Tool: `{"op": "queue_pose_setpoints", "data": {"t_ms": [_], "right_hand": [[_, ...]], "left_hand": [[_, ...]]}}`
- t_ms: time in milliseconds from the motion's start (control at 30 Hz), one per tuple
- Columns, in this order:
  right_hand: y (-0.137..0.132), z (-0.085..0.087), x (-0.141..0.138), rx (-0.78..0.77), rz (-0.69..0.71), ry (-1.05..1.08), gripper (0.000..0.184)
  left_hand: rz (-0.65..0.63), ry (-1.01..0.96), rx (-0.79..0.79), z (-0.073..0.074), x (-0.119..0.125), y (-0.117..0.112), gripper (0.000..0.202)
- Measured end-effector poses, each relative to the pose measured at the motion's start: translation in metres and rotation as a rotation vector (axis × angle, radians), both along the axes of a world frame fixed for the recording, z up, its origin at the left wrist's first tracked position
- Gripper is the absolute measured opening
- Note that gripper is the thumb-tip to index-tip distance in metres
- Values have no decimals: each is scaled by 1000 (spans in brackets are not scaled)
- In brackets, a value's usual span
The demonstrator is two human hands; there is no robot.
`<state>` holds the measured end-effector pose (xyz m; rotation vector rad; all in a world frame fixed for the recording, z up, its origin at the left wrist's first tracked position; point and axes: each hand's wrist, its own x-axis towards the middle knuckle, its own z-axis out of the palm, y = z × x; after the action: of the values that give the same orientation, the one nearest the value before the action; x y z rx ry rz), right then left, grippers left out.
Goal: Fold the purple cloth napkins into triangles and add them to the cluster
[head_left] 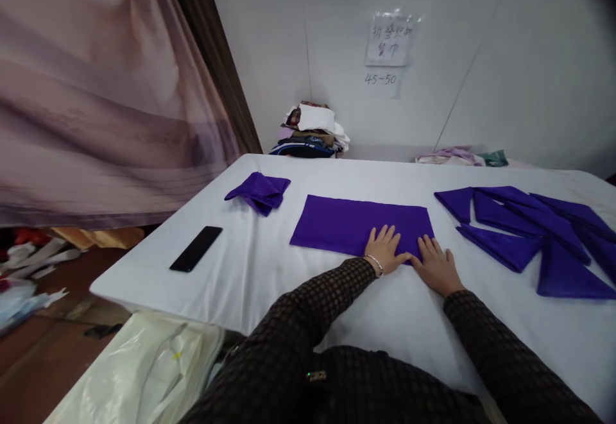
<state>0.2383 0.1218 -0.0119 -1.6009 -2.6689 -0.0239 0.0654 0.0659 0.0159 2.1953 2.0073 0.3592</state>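
Observation:
A purple cloth napkin (346, 222), folded into a long rectangle, lies flat on the white-covered table (269, 263). My left hand (385, 249) rests on its near edge, right of the middle, with fingers spread. At the near right corner, my right hand (437, 266) presses flat with fingers stretched out. The two thumbs meet at the cloth's near edge. To the right lie several purple napkins (510, 247) folded into triangles, some overlapping. A crumpled purple cloth (260, 192) sits toward the far left.
A black phone (196, 249) lies at the table's left side. Behind the far edge are a pile of folded clothes (310, 130) and more fabric (457, 156). A pink curtain (106, 90) hangs at left. Plastic-wrapped bundles (139, 373) stand by the near left edge.

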Motion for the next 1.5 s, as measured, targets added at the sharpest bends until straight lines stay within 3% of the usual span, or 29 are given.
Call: {"op": "queue_pose_setpoints", "data": {"t_ms": [67, 133, 267, 433, 567, 733, 867, 1033, 1133, 1233, 1333, 1500], "right_hand": [[0, 1, 0, -8, -6, -1, 71], [-1, 2, 0, -11, -5, 3, 73], [-1, 3, 0, -17, 2, 32, 74], [0, 0, 1, -23, 7, 36, 74], [0, -2, 0, -20, 2, 36, 74], [1, 0, 2, -28, -1, 25, 72], [-1, 13, -9, -67, -3, 10, 70], [-33, 38, -83, -27, 196, 123, 73], [-56, 41, -134, -120, 408, 168, 73], [-63, 35, -156, -191, 498, 187, 73], [-51, 26, -134, -202, 470, 175, 75], [-10, 12, -35, -106, 157, 131, 70]], "left_hand": [[56, -7, -59, -4, 0, -1, 78], [122, -3, -112, -6, -19, -5, 82], [299, 45, -157, -2, -89, -30, 87], [637, 115, -196, 6, -184, -81, 81], [743, 150, -201, 6, -219, -103, 75], [755, 128, -212, 9, -222, -102, 72], [741, 147, -145, 15, -205, -92, 68], [368, 149, -56, 6, -151, -71, 65], [318, 114, -99, -1, -133, -64, 66], [326, 103, -139, -4, -133, -62, 67], [335, 110, -129, -4, -137, -63, 68], [334, 114, -116, -6, -137, -64, 67]]}}
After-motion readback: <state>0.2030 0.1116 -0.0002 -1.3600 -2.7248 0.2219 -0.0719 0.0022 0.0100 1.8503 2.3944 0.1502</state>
